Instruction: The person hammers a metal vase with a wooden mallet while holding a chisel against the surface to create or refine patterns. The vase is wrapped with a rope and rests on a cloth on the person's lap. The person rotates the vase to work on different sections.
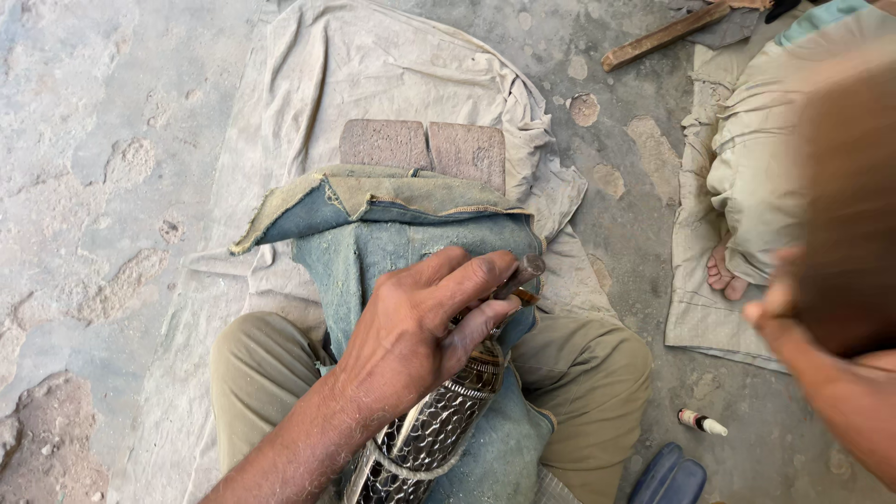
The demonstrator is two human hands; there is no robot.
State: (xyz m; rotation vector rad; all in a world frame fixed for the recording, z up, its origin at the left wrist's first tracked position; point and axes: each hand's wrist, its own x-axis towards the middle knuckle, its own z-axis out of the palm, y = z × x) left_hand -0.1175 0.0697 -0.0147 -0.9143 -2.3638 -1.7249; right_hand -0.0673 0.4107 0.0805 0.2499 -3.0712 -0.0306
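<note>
While the left hand (411, 331) presses down with fingers curled on a patterned metal piece (434, 429), that piece lies lengthwise on a blue-grey denim cloth (373, 247) draped over the person's lap; the denim cloth serves as landmark for what follows. Item: metal piece, silvery, scale-like raised pattern over all the surface that shows, cord or wire looped across its near part; the far end is hidden beneath the fingers, so how much remains unpatterned cannot be told. Judged from this, the surface work looks well advanced. Item: small dark rod-like tool (525, 278), brown-tipped, nipped between thumb and forefinger at the right edge of the denim cloth, touching the metal piece's far end. Item: right hand (779, 303), blurred, raised well to the right of the denim cloth, apart from the metal piece; whether it holds anything cannot be told. Item: two reddish bricks (425, 147), just beyond the denim cloth, on a pale sheet (373, 65). Item: small tube (702, 423), on the floor to its right. Item: another person's bare foot (726, 273), farther right.
</note>
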